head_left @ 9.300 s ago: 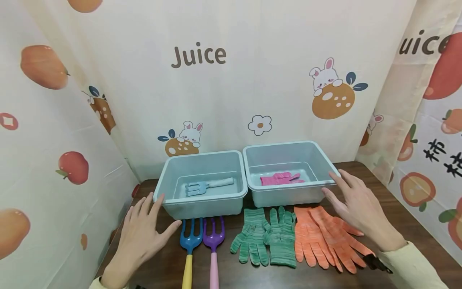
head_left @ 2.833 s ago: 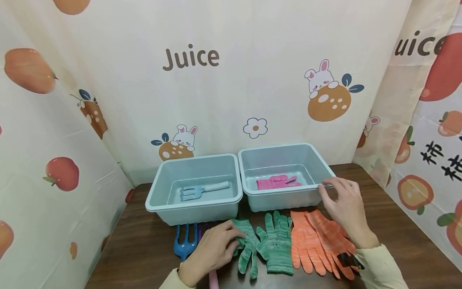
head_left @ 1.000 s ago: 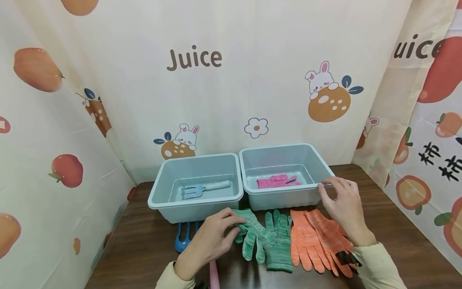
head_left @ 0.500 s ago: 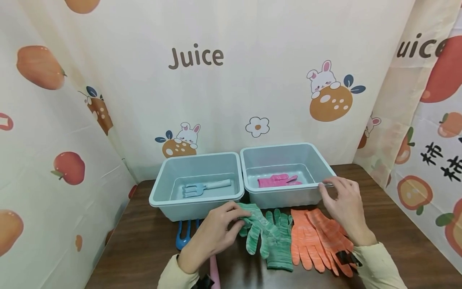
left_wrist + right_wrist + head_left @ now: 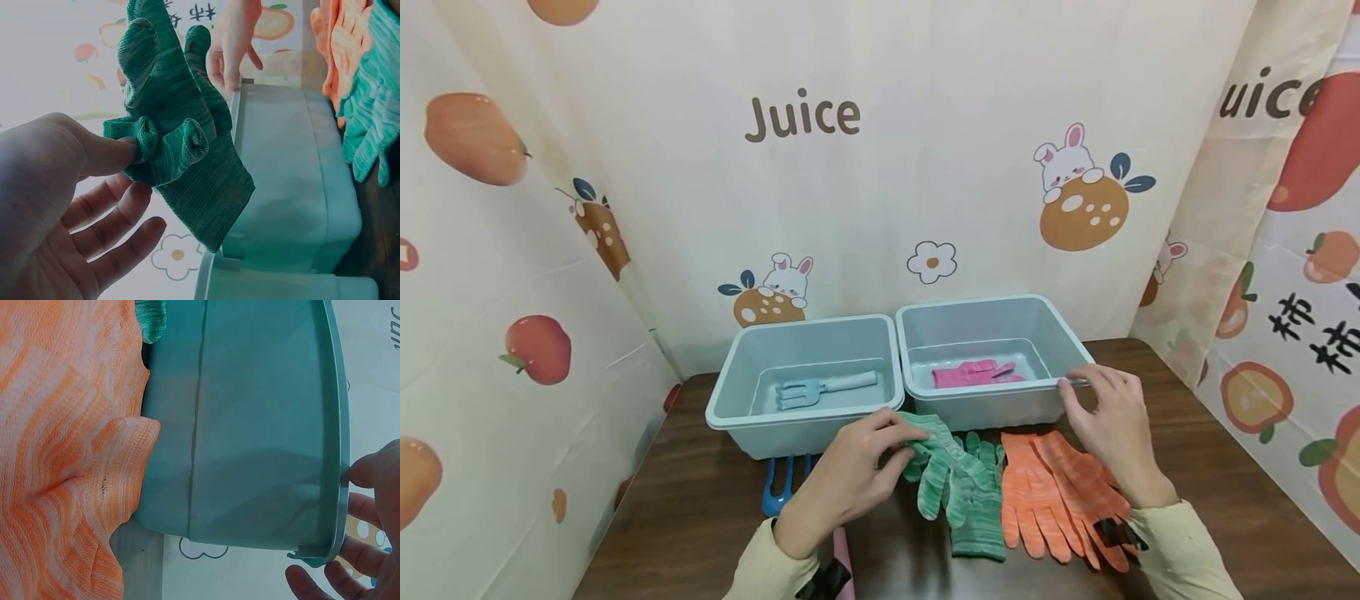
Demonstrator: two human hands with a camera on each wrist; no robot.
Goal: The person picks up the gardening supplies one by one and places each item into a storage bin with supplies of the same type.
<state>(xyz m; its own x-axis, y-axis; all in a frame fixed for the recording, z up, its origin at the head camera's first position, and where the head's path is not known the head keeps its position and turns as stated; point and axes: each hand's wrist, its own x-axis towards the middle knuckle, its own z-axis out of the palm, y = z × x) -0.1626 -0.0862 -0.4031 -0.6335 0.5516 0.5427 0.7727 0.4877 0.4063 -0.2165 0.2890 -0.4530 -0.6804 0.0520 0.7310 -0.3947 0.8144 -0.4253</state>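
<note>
Facing, at far left, a pale cloth (image 5: pixel 467 275) printed with fruit, hanging beside a dark wooden table (image 5: pixel 655 492). Looking next into the left bin (image 5: pixel 775 439), light blue, and seeing a pale blue fork (image 5: pixel 802 393) lying on its floor, with tines toward the left and handle toward the right. Noting just in front of that bin a darker blue fork (image 5: pixel 775 502), mostly hidden by the left arm, and a pink handle (image 5: pixel 842 550) showing beside the wrist. Pinching with the left hand (image 5: pixel 850 479) a green glove (image 5: pixel 943 467) between thumb and fingertips, with the other fingers bending loosely just below. Dangling that glove above the table, in front of the place of meeting of the two bins, and partly covering a second green glove (image 5: pixel 977 529) lying on the wood with its cuff toward the near edge. Seeing behind them the right bin (image 5: pixel 977 410), also light blue, with a pink glove (image 5: pixel 966 377) lying on its floor. Finding farther right two orange gloves (image 5: pixel 1033 492), overlapping on the table. Holding with the right hand (image 5: pixel 1116 429) the near right corner of the right bin's rim, curving thumb and fingers around it. Wearing a black strap (image 5: pixel 1122 533) near the pale right sleeve (image 5: pixel 1183 550).
</note>
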